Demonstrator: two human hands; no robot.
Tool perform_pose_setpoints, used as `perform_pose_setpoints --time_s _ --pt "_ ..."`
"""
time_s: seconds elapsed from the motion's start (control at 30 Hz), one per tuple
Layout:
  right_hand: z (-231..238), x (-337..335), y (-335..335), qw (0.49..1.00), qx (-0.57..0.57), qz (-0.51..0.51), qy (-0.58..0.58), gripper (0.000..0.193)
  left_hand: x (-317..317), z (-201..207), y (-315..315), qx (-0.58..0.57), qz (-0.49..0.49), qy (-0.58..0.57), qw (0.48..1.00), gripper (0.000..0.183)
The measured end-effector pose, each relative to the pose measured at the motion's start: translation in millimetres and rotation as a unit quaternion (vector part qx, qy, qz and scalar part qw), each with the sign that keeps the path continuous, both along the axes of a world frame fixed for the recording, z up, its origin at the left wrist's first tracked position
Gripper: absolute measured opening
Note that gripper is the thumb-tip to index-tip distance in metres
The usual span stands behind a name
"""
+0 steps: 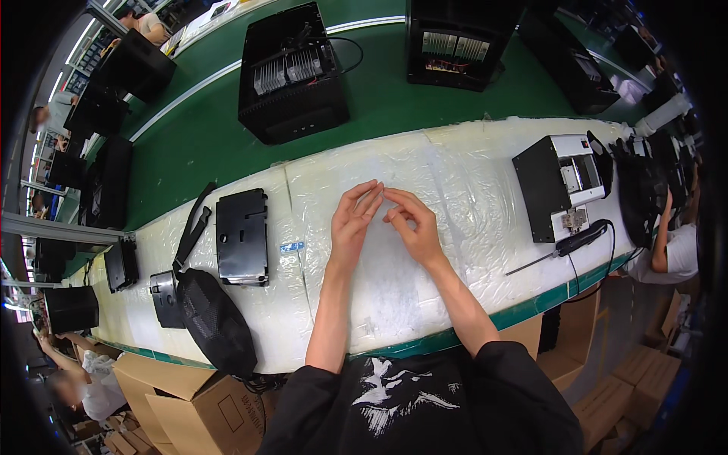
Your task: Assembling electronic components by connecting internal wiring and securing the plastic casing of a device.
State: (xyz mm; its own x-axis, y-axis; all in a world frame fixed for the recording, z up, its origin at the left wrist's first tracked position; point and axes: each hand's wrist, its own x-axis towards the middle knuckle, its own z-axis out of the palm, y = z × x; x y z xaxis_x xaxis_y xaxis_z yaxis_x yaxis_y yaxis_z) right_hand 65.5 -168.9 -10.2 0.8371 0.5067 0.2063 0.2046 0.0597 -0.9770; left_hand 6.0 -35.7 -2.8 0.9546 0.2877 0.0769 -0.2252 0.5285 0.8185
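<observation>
A: Hands?

B: The person's left hand (350, 226) and right hand (417, 230) are raised over the tabletop (394, 303), tips almost meeting. Left fingers extended, loosely parted, no object visible. Right index straight, other fingers curled near the thumb; cannot tell whether anything tiny is pinched.

A: Nearest things?

B: Left side: blue-and-white strip (291, 246) flat on the plastic film (485, 182); beyond it a black panel (243, 239) with cutouts, also flat. Right side, well apart: black electric screwdriver (584, 239) beside a black-and-white machine (540, 189).

A: Handling?

B: Panel looks stiff, fairly light, perhaps slick; hold by the long edges, minding the small tabs on its right. Strip seems thin, limp; pick at a corner, if loose. Screwdriver probably heavier; grip the thick handle, not the slender shaft.
</observation>
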Motion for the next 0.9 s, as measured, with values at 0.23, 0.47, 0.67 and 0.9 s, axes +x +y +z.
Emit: perform_pose_setpoints --time_s 0.23,0.47,0.67,0.9 --pt "-3 -1 2 1.0 0.019 -0.016 0.002 0.027 0 -2 0 0.012 -0.005 -0.004 1.0 0.056" --pt "-2 -1 3 1.0 -0.014 -0.018 -0.014 0.027 1 -16 -5 0.154 0.029 -0.032 0.987 0.055" --pt "2 -1 4 0.998 -0.043 -0.015 -0.032 0.03 3 -13 -8 0.173 0.056 -0.052 0.982 0.058" --pt "3 -1 4 0.997 -0.059 -0.01 -0.043 0.032 3 -13 -12 0.192 0.077 -0.046 0.977 0.059"
